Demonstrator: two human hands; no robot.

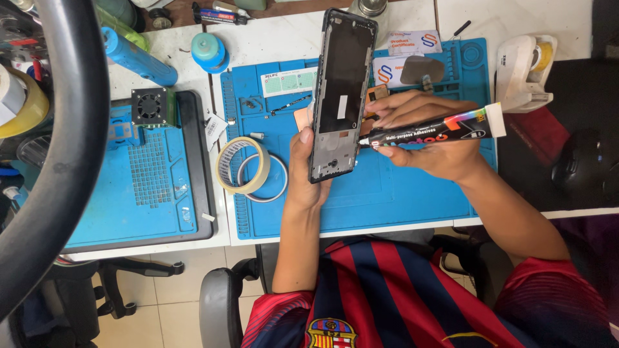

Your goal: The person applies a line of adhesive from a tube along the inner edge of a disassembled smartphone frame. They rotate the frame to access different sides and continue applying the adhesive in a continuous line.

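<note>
Head view looks down on our two hands over a blue work mat (387,200). Our left hand (308,171) is closed around the near end of a black phone frame (340,90), thumb on the left edge, holding it upright-ish so that its long axis runs away from us. Our right hand (431,138) grips a black adhesive tube (431,129) with a white cap end pointing right, and its fine nozzle touches, or sits just beside, the right edge of the frame near the lower third.

To do this pass well, we judge that the frame should be steadied against the mat or kept locked in the left palm, so the nozzle can trail along the ledge without skipping. We would squeeze lightly and evenly, keep the tip low against the rim, and lay a thin unbroken line rather than blobs; excess could creep into the inner opening.

To the left of the frame lie two rolls of tape (248,167), one cream and one clear, overlapping on the mat. Farther left sits a second blue mat (148,200) with a small black fan (149,106) at its far edge. A white tape dispenser (525,74) stands far right, well apart from the hands.
</note>
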